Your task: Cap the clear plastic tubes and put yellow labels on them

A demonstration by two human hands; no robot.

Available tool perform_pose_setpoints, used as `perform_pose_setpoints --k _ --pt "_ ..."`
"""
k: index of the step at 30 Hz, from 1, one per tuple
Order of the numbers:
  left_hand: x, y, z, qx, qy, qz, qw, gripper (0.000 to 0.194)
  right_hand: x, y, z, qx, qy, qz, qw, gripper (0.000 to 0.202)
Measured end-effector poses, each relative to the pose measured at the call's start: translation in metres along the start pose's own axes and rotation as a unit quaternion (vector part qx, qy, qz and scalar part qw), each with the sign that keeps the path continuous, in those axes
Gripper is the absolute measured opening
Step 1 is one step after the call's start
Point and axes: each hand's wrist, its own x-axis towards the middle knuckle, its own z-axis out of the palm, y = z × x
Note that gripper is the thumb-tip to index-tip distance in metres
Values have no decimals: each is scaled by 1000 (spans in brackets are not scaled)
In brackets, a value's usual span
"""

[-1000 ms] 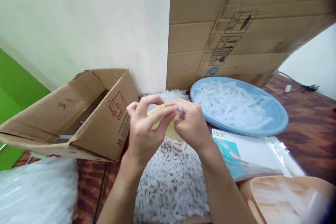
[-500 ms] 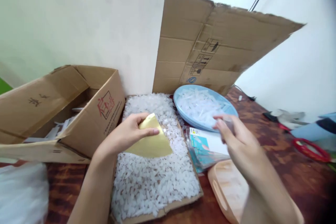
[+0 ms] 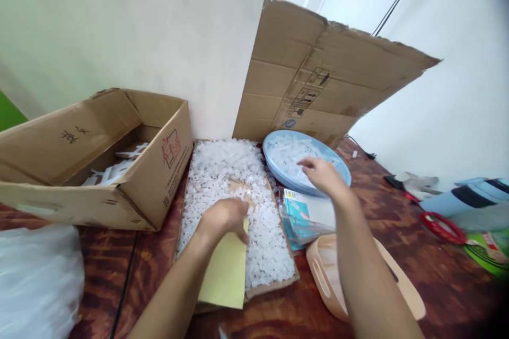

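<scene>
My left hand (image 3: 225,220) grips a sheet of yellow paper (image 3: 225,278) at its upper edge, thumb on the near face. The sheet hangs over a shallow cardboard tray (image 3: 274,287) spread with many small translucent white pieces (image 3: 266,251). Above a round light-blue basin (image 3: 271,169), my right hand (image 3: 323,174) reaches in with its fingers drawn together at the tips. Similar translucent pieces (image 3: 288,151) fill the basin. Whatever those fingertips hold, if anything, is too small to make out.
An open cardboard box (image 3: 159,169) with white strips stands left; a white plastic bag (image 3: 37,280) lies nearer. Flat packets (image 3: 310,214) and a peach plastic container (image 3: 322,280) sit right. Farther right are red tape (image 3: 442,228) and a blue bottle (image 3: 457,198). A cardboard sheet (image 3: 302,58) leans behind.
My right hand has moved left and forward, over the basin. My left hand has come nearer with the yellow paper, which now hangs down. The view has shifted somewhat.
</scene>
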Motion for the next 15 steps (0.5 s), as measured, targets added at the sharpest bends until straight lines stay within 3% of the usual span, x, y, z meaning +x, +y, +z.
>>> perform_pose_setpoints --k 3,7,11,15 --pt "-4 0 0 8 86 -11 996 47 54 -26 19 -9 -65 -26 997 27" --pt "-7 -16 -2 13 165 -18 986 28 73 -30 45 -39 -105 -1 994 36" --pt "2 -35 3 13 146 -23 989 19 66 -29 42 -53 -44 47 996 30" --pt "9 -42 8 -11 115 -16 993 21 42 -41 21 -33 77 83 993 21"
